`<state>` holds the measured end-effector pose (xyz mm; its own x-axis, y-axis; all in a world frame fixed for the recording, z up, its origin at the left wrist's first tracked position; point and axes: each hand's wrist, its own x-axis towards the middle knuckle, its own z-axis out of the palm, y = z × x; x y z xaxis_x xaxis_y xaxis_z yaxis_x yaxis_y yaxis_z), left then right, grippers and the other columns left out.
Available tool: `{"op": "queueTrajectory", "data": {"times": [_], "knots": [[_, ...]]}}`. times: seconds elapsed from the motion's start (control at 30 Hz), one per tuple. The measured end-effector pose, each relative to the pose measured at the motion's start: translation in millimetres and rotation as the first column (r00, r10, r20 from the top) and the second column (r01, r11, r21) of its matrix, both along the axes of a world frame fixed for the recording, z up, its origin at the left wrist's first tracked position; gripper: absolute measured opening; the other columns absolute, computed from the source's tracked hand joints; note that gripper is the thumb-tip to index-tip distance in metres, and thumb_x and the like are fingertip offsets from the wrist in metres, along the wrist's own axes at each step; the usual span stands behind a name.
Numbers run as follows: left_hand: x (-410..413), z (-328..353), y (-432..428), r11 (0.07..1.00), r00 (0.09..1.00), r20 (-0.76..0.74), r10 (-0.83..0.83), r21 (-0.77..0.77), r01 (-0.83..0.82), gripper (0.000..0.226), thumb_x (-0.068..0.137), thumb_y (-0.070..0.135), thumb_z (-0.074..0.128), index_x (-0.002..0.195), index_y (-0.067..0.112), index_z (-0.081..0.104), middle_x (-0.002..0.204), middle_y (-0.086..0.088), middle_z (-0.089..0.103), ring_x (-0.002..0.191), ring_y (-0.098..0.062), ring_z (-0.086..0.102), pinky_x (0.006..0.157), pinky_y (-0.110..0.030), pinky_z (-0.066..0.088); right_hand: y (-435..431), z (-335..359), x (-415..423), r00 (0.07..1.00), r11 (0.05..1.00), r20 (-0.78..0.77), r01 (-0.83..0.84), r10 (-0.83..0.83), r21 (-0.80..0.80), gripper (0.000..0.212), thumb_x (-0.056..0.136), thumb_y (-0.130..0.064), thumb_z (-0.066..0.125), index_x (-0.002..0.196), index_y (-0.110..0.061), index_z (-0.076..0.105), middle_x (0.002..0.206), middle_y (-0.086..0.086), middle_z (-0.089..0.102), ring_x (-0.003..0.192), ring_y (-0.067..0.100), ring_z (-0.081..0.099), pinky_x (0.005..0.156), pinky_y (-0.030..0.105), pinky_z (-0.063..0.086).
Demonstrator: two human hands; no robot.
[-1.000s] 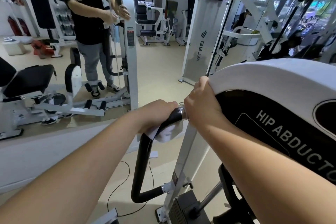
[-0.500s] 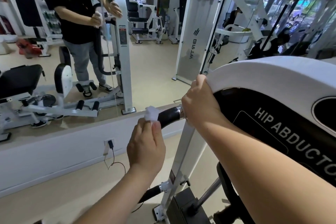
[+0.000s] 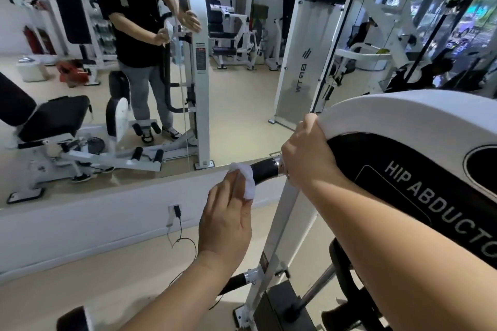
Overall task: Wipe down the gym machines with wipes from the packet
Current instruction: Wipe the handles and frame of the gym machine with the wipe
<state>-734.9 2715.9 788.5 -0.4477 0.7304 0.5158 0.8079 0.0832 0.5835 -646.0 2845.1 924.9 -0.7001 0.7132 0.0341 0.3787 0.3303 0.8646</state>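
The left hand (image 3: 226, 220) pinches a wipe (image 3: 246, 179), pressing it onto the black handle (image 3: 265, 169) at its fingertips, while the right hand (image 3: 306, 153), just beside, clasps the hip abductor machine (image 3: 403, 113) by its white rim, probably for steadiness.

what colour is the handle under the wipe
Glossy black, the handle beside the wipe; head view shows it best.

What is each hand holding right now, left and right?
Left hand: closed, fingers holding the white wipe against the black handle.
Right hand: closed, fingers curled over the edge of the machine's white cover.
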Motion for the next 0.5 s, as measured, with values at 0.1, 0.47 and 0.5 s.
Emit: {"op": "queueTrajectory", "data": {"times": [0.1,0.47,0.5], "knots": [[6,32,15,0.998,0.976,-0.217,0.024,-0.053,-0.037,0.042,0.106,0.027,0.035,0.143,0.02,0.052,0.132,0.0,0.062,0.108,-0.029,0.059,0.081,-0.042,0.057,3,-5,-1,0.999,0.999,0.041,0.034,-0.035,0.005,0.016,0.09,-0.038,0.054,0.085,-0.023,0.058,0.083,-0.001,0.056,0.1,0.027,0.05,0.101,0.05,0.03],[10,8,12,0.993,0.971,0.213,0.112,0.015,-0.117,0.062,0.104,0.052,0.02,0.134,0.016,0.06,0.129,0.003,0.059,0.11,-0.021,0.054,0.084,-0.03,0.044,5,-15,5,0.995,0.995,-0.083,0.055,-0.048,0.082,0.042,0.105,-0.04,0.027,0.124,-0.04,0.064,0.121,-0.022,0.065,0.135,0.015,0.048,0.115,0.074,-0.014],[8,4,6,0.994,0.938,0.331,0.101,0.002,-0.107,0.062,0.101,0.055,0.02,0.131,0.018,0.06,0.124,0.005,0.06,0.105,-0.019,0.055,0.081,-0.028,0.043,3,-15,9,0.984,0.992,-0.178,0.029,-0.007,0.121,0.057,0.105,-0.038,0.012,0.126,-0.043,0.064,0.121,-0.027,0.064,0.134,0.005,0.046,0.11,0.07,-0.024]]}}
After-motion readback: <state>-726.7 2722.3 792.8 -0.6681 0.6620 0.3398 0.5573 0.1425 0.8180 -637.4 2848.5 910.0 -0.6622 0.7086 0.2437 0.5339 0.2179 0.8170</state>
